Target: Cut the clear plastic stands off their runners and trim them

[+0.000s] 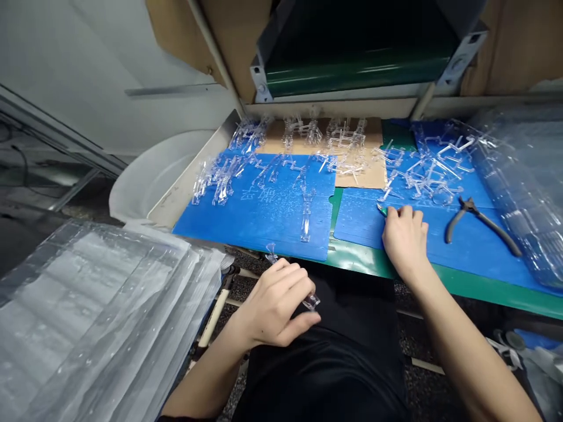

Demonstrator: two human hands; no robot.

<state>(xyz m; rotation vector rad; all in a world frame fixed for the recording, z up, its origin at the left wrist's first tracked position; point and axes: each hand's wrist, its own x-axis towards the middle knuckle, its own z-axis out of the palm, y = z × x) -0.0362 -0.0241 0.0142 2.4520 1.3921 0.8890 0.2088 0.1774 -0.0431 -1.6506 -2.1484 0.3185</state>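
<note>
My left hand [276,303] is closed around a clear plastic part [310,301] held over my lap, below the table's front edge. My right hand [404,235] rests on the right blue mat [466,240], fingers curled, its fingertips touching a small green-tipped object [382,208] that I cannot make out. Several clear plastic parts [422,170] lie in a heap just beyond that hand. One long clear part [306,217] lies alone on the left blue mat [246,217].
Dark-handled pliers [479,220] lie on the right mat. More clear parts [325,140] cover the brown cardboard at the back, below a green conveyor belt [356,70]. Stacked clear plastic bags [97,316] are at my left; more clear plastic [528,176] is at the right.
</note>
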